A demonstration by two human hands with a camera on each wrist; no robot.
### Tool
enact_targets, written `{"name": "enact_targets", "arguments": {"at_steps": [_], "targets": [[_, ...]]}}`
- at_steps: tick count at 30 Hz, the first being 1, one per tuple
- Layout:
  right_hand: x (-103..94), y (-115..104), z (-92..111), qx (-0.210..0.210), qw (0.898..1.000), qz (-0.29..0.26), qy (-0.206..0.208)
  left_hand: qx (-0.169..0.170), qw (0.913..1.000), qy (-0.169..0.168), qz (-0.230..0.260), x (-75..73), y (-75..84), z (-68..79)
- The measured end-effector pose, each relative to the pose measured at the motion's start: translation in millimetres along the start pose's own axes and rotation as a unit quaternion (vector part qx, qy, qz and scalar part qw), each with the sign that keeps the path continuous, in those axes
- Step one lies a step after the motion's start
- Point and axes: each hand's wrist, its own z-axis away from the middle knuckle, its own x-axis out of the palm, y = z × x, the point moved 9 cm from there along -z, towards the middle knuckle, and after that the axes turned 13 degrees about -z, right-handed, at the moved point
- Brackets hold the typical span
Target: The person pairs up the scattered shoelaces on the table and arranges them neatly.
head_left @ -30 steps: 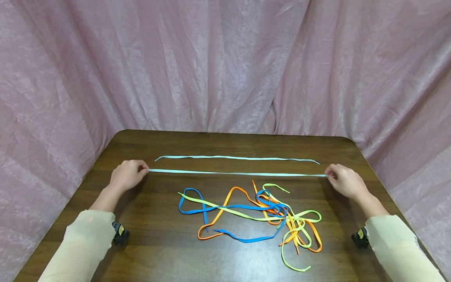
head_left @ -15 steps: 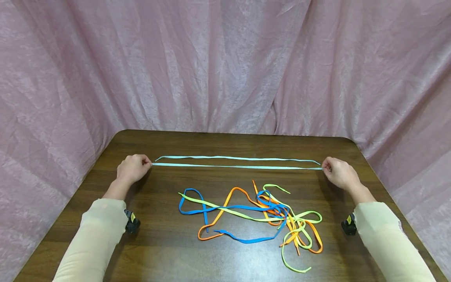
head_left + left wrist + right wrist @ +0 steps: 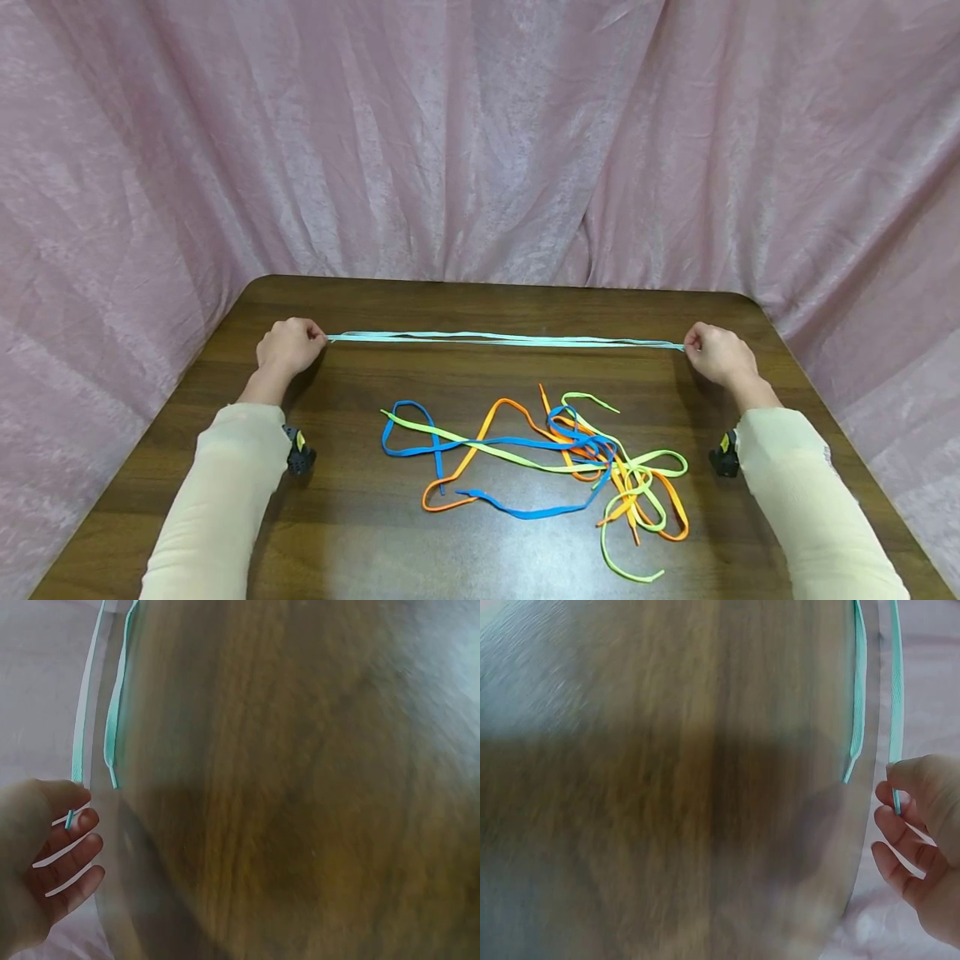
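A mint-green shoelace (image 3: 80, 727) is stretched straight between my two hands. My left hand (image 3: 289, 345) pinches one end between thumb and index finger, and a short tip pokes out below the thumb in the left wrist view. At the other end my right hand (image 3: 720, 353) pinches the lace the same way, its tip showing past the fingers in the right wrist view. A second mint-green shoelace (image 3: 859, 697) lies on the table, nearly straight and parallel. Seen from the head, the held lace overlaps it along much of its length.
On the dark wooden table (image 3: 390, 550), nearer to me, lies a loose tangle of a blue shoelace (image 3: 525, 513), an orange shoelace (image 3: 678, 508) and a yellow-green shoelace (image 3: 632, 576). Pink curtains (image 3: 480, 150) hang behind the table's far edge.
Both hands have carried the stretched mint-green shoelace away from me, from in front of the lying one to over it in the head view. The tangle stays put.
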Motion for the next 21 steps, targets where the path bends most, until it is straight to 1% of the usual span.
{"name": "enact_targets", "arguments": {"at_steps": [8, 14, 21], "targets": [[4.2, 6.5, -6.2, 0.044, 0.999, 0.003, -0.006, -0.020, 0.9998, 0.003, 0.002, -2.9, 3.8, -4.9], [10.9, 11.0, -9.6, 0.074, 0.997, 0.003, -0.019, -0.033, 0.9994, -0.008, -0.001, 3.6, 2.1, -8.1], [14.6, 13.2, -12.1, 0.099, 0.995, 0.007, -0.023, -0.042, 0.9991, 0.004, 0.009, 7.2, 6.2, -11.9]]}}
